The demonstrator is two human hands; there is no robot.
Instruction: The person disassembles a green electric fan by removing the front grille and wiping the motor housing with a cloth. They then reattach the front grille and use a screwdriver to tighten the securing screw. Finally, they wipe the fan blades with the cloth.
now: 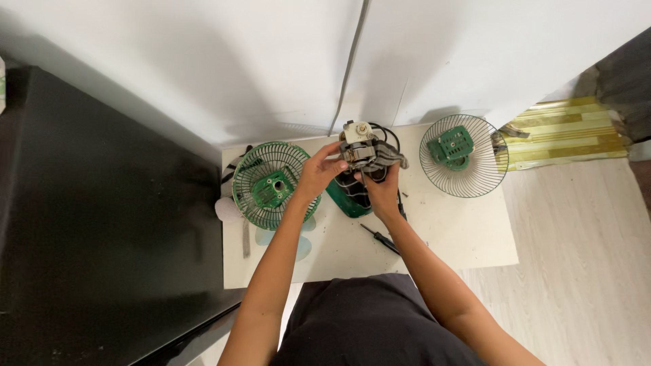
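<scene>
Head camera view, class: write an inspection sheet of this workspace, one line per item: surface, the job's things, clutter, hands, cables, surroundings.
Surface: pale board on the floor, scuffed and speckled.
Job's things: fan motor held above a dark green fan body; grey cloth against the motor.
Clutter: green fan guard at left, wire guard with green hub at right, screwdriver lying on the board.
Hands: left hand grips the motor's side; right hand holds it from below.
Cables: black cable loops behind the motor.
Surroundings: white wall, black panel at left, pale wood floor.
</scene>
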